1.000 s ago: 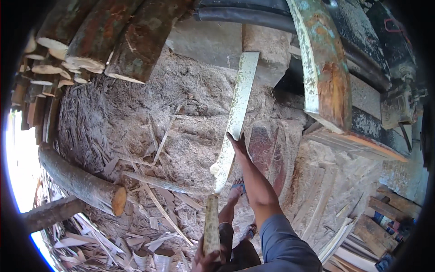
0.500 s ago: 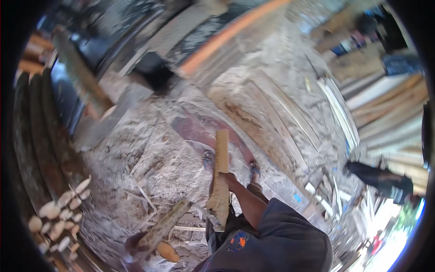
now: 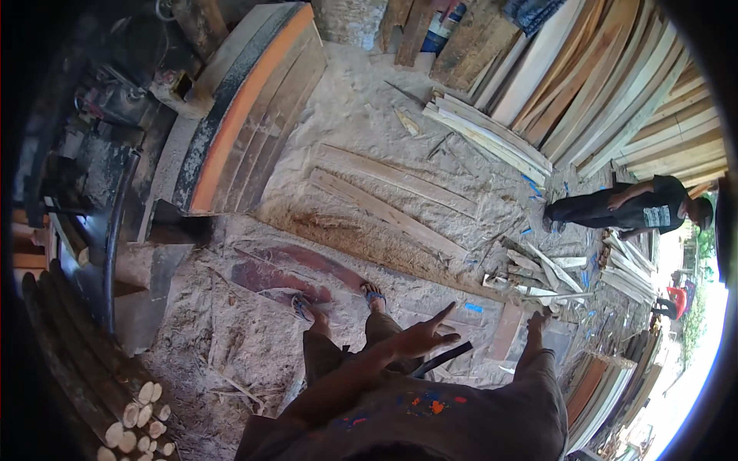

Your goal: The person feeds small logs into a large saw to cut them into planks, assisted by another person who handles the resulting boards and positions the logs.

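My left hand (image 3: 425, 336) reaches across my body with its fingers spread and nothing in them, just above a narrow dark strip (image 3: 443, 359) that I cannot make out. My right hand (image 3: 538, 321) is held out to the right near some wood offcuts (image 3: 559, 266), small and foreshortened, its fingers loosely apart with nothing visible in them. Below me, my sandalled feet stand on dusty ground with a reddish patch (image 3: 280, 270). Two pale planks (image 3: 395, 180) lie on the ground ahead of them.
A machine (image 3: 178, 92) with an orange-edged bed (image 3: 242, 114) occupies the upper left. Cut logs (image 3: 73, 357) lie stacked at lower left. Long boards (image 3: 576, 84) fill the upper right. A co-worker (image 3: 626, 206) in dark clothes stands at right; a person in red (image 3: 673, 302) is farther off.
The view has swung round toward the board stacks and co-worker. The pieces of wood I was holding have left my hands, which are now spread out to the right.
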`<move>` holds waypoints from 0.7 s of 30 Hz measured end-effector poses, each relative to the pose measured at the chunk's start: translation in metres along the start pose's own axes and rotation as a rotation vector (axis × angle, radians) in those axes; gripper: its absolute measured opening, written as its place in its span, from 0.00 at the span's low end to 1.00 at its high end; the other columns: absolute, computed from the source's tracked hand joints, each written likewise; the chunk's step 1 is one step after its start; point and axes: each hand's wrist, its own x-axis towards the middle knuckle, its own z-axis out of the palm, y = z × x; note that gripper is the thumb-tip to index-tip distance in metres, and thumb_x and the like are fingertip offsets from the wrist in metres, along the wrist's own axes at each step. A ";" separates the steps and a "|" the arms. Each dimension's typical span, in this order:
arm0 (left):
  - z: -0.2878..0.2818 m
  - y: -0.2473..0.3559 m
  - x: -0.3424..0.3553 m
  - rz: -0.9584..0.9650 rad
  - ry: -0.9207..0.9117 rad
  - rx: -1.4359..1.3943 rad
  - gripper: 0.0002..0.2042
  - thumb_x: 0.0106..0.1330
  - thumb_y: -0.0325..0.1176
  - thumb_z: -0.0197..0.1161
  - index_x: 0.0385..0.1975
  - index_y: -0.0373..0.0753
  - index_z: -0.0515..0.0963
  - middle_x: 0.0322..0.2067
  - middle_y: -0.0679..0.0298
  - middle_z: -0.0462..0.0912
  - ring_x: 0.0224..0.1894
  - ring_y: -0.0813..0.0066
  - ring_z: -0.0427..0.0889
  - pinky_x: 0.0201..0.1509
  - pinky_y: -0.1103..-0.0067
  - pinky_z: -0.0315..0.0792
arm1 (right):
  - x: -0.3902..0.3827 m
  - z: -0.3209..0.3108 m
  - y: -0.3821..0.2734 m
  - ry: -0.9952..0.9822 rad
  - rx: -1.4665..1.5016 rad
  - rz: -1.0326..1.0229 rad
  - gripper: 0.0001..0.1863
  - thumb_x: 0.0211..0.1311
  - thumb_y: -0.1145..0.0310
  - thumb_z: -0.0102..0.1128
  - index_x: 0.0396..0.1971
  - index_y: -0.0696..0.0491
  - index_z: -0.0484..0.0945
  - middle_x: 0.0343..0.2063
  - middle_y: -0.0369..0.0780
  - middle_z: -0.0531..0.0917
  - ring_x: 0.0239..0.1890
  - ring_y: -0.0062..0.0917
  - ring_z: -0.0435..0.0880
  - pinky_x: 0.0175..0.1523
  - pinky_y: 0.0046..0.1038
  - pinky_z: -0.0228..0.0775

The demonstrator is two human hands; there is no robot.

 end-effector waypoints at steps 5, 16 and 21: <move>-0.060 -0.089 -0.118 -0.226 0.474 0.449 0.40 0.61 0.55 0.56 0.66 0.40 0.50 0.41 0.46 0.79 0.44 0.51 0.79 0.49 0.64 0.70 | -0.128 0.204 -0.048 -0.931 0.239 0.263 0.22 0.58 0.44 0.42 0.45 0.42 0.72 0.35 0.37 0.77 0.35 0.39 0.78 0.32 0.48 0.69; -0.094 -0.171 -0.475 -0.177 2.055 -0.166 0.27 0.64 0.44 0.57 0.59 0.36 0.64 0.42 0.51 0.81 0.38 0.68 0.83 0.42 0.76 0.75 | -0.724 0.341 -0.350 -1.738 -0.355 -0.764 0.19 0.63 0.62 0.54 0.52 0.52 0.68 0.36 0.40 0.79 0.33 0.27 0.82 0.33 0.30 0.75; -0.083 -0.274 -0.468 -0.174 2.236 -0.655 0.26 0.61 0.44 0.59 0.55 0.33 0.69 0.32 0.56 0.84 0.30 0.71 0.83 0.35 0.75 0.75 | -0.783 0.385 -0.371 -1.668 -0.578 -0.896 0.18 0.63 0.64 0.53 0.51 0.52 0.69 0.36 0.41 0.80 0.32 0.27 0.82 0.33 0.30 0.76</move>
